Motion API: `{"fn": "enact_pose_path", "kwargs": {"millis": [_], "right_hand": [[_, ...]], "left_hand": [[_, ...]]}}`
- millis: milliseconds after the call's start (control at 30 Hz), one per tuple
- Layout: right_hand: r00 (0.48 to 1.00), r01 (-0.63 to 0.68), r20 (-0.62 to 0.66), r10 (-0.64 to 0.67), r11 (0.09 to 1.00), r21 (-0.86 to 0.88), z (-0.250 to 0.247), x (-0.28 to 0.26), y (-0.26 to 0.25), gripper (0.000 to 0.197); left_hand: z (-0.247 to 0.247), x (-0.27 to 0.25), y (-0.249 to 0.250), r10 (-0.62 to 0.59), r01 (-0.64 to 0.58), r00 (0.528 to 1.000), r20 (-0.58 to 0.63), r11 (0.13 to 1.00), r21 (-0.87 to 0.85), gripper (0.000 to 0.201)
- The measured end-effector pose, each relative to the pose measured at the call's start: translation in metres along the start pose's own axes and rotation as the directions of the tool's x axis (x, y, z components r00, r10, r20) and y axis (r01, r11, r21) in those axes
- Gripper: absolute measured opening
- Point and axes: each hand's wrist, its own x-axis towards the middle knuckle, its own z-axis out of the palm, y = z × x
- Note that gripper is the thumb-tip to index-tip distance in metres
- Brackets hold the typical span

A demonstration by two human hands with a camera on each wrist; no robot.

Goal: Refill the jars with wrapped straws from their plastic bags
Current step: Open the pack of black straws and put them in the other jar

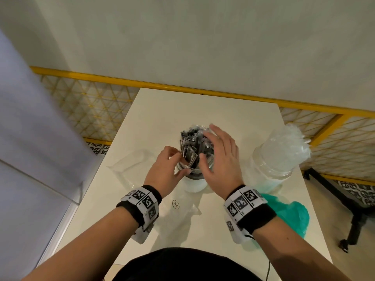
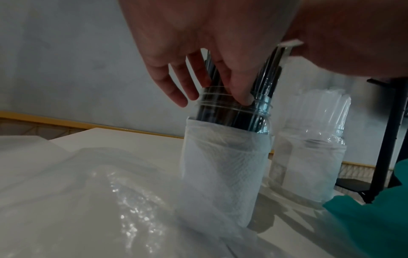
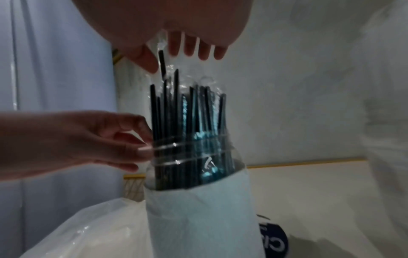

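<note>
A clear jar (image 1: 194, 183) wrapped in white paper stands mid-table, packed with black wrapped straws (image 1: 192, 145) that stick out of its mouth. My left hand (image 1: 164, 169) grips the jar's threaded neck (image 3: 176, 153) from the left, thumb on the rim and fingers curled against the straws (image 2: 264, 82). My right hand (image 1: 221, 157) lies over the straw tops from the right with fingers spread and nearly straight. In the right wrist view its thumb and forefinger (image 3: 176, 45) flank the wrapper tip of one straw (image 3: 162, 62) that stands higher than the rest.
A second jar (image 1: 272, 165) full of clear-wrapped straws stands to the right. A teal plastic bag (image 1: 290, 216) lies at the table's right front edge. A flattened clear plastic bag (image 1: 129, 163) lies left of the jar. A yellow mesh railing (image 1: 97, 110) runs behind the white table (image 1: 203, 110).
</note>
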Motion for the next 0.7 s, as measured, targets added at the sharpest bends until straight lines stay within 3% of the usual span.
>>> {"fn": "enact_pose_path", "kwargs": {"millis": [67,167,267,400,567,633,700], "right_hand": [[0.996,0.069,0.064,-0.068,0.998,-0.009,0.003,0.009,-0.008,0.055],[0.952,0.208,0.262,-0.156,0.961,-0.184,0.020,0.009,-0.012,0.052],[0.940,0.246,0.299,-0.162,0.932,-0.268,0.023,0.006,-0.005,0.053],[0.978,0.178,0.144,-0.153,0.969,-0.174,0.008,0.003,0.018,0.046],[0.985,0.124,0.145,-0.099,0.977,-0.172,0.002,-0.001,0.024,0.038],[0.996,0.087,-0.016,-0.091,0.982,-0.170,-0.002,-0.009,0.007,0.034],[0.982,0.136,-0.124,-0.142,0.989,-0.055,0.000,-0.024,-0.013,0.027]], "left_hand": [[0.001,0.000,0.000,-0.007,0.007,1.000,-0.013,1.000,-0.023,0.025],[0.000,0.001,0.000,-0.001,-0.001,0.999,-0.039,0.999,-0.045,0.023],[-0.002,0.002,0.000,0.002,-0.003,1.000,-0.021,0.999,-0.037,0.026],[-0.005,0.003,0.002,-0.025,0.026,1.000,0.007,0.995,-0.098,0.020],[0.000,0.005,0.010,-0.043,0.045,0.999,0.014,0.993,-0.112,0.020],[0.000,0.003,0.008,-0.015,0.017,1.000,0.022,0.994,-0.106,0.020],[-0.004,-0.003,0.001,0.034,-0.028,0.999,0.041,0.992,-0.126,0.026]]}}
